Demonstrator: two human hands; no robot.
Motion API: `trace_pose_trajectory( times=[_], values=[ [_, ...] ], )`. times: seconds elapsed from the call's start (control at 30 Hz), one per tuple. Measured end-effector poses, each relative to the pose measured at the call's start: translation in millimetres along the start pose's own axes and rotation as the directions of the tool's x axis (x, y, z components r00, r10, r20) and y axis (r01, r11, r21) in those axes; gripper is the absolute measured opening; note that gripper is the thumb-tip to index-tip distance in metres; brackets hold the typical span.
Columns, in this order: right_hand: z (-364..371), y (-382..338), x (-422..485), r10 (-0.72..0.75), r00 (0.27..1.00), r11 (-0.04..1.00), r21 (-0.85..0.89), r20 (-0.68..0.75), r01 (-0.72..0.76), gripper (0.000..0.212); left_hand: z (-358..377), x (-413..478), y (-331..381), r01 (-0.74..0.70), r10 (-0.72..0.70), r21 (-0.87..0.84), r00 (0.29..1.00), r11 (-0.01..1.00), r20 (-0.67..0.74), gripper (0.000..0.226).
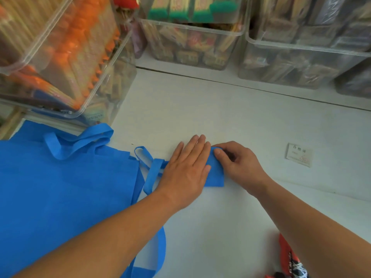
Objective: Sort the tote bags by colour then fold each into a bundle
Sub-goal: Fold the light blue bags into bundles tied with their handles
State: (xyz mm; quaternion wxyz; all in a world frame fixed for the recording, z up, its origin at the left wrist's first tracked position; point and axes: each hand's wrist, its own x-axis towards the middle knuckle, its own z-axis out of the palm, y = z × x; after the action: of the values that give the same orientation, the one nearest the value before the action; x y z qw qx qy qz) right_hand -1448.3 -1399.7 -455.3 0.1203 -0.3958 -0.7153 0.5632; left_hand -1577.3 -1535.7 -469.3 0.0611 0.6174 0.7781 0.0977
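Head view, only angle.

- My left grip (186,169) is lying open and flat, fingers straight and close together, pressing down on the blue bundle (215,176). It is holding nothing. I am using it as a weight, I judge, so the springy fabric is not popping out of its folds.
- My right grip (239,163) is pinching the bundle's far right corner between thumb and forefinger, other fingers curled in. Probably I am lifting that end for the next fold or tuck.
- The bundle is lying mid-table, narrow and already folded down. Its handle loops (151,171) are trailing out to the left from under my left palm.
- The blue bag stack (60,187) is lying flat just beside those loops on the left, handles pointing away from me. This looks like the sorted blue pile, waiting its turn.
- A red item (289,255) with white print is showing at the bottom right edge, past my right forearm. It may be a bag of another colour, but I cannot tell.

Surface: the white table (220,117) is matte and smooth, with a dark seam running across its far side. A small printed card (299,155) is lying flat to the right, well apart from the bundle.

Room: clear plastic bins (192,43) are crowding the back and left, packed with wrapped goods. It looks like shop stock, though it is too blurred to read.
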Motion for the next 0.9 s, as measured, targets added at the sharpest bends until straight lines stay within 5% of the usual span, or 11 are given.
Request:
trace_pose_trajectory(
  times=[0.4, 0.57, 0.77, 0.9],
  values=[
    [2.6, -2.7, 2.7, 0.064, 0.994, 0.997, -0.028, -0.092, -0.067, 0.013, 10.8, -5.1, 1.6, 0.074, -0.074, -0.001, 0.993, 0.997, 0.091, 0.071],
    [10.6, -17.7, -9.0, 0.040, 0.989, 0.858, -0.502, -0.140, -0.106, 0.035, 6.9, -9.7, 0.0, 0.151, -0.146, -0.106, 0.988, 0.983, 0.050, 0.070],
    [9.2, -42.3, -21.2, 0.220, 0.973, 0.971, -0.079, -0.068, -0.226, 0.017, -10.6, -32.8, 5.5, 0.248, -0.241, -0.517, 0.967, 0.819, 0.083, 0.086],
    [3.2, -46.5, -46.7, 0.216, 0.973, 0.970, 0.136, -0.085, -0.203, 0.014, -23.5, -43.9, 13.4, 0.138, -0.187, -0.584, 0.982, 0.800, -0.023, 0.064]
  ],
)
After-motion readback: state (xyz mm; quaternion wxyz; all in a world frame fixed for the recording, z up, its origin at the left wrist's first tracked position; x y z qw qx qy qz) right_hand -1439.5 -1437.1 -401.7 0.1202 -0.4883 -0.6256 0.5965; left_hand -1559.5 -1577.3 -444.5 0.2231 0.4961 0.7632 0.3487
